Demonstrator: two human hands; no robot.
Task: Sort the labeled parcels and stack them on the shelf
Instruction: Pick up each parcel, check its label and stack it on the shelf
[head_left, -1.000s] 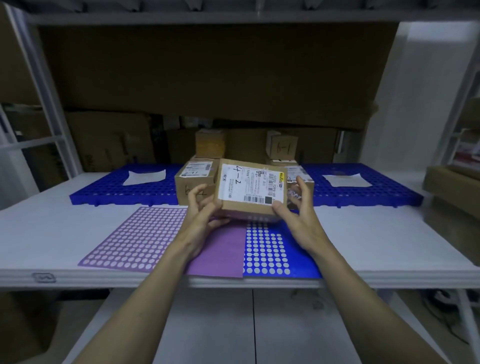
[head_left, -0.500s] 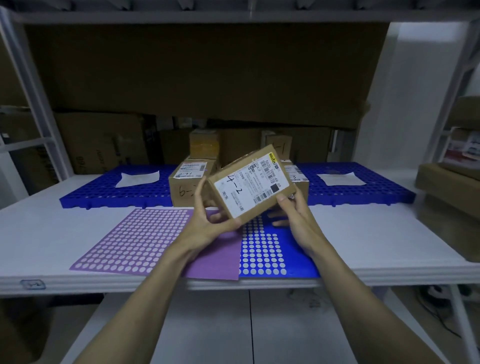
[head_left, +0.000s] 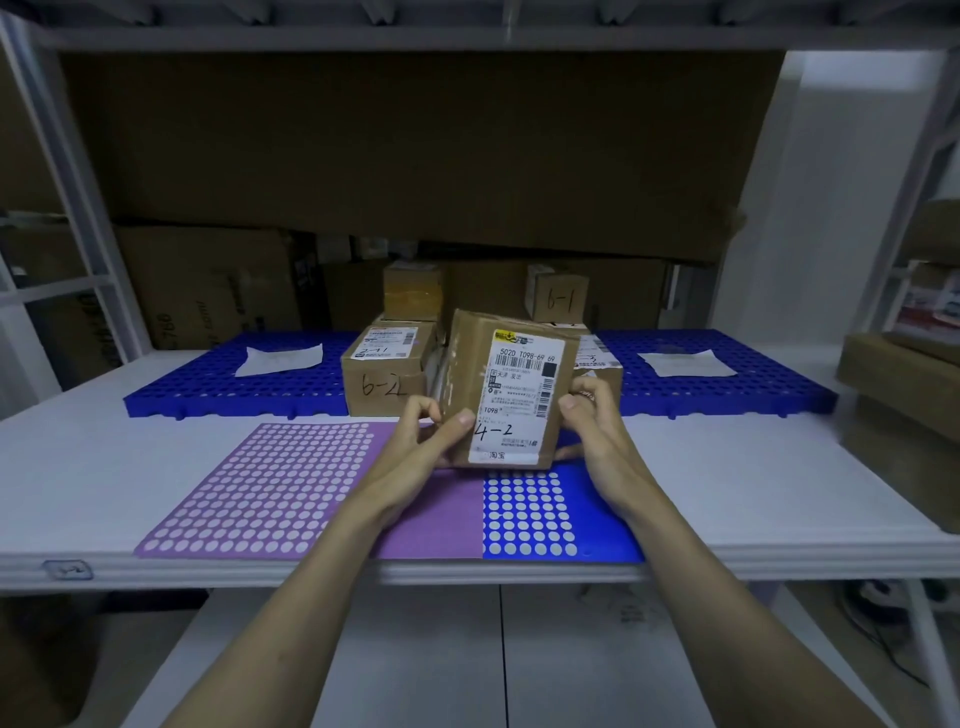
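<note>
Left hand (head_left: 423, 441): at 7 o'clock of the held box, thumb across the front face near the lower left edge, fingers curled behind it; it grips the box.
Right hand (head_left: 592, 423): at 4 o'clock of the box, thumb on the right edge, fingers wrapped round the far side; it holds the box too.
Box marked 4-2 (head_left: 511, 389): stood on end, label toward the camera, lifted just above the purple dotted mat (head_left: 270, 483) and the blue dotted mat (head_left: 530, 512), near the front of the shelf board (head_left: 779, 478).
Handling: probably light, since fingertips alone carry it; stiff cardboard, creased and taped, so opposite edges give the safest hold.
Box marked 6-2 (head_left: 387, 371): at 11 o'clock of the held box, on the blue grid pallet (head_left: 218, 384).
Box marked 6-1 (head_left: 558, 296): further back, at 1 o'clock.
Hidden: the box behind the right hand is mostly covered, its number unreadable; the fine label print is too small; the back of the shelf is dim.
</note>
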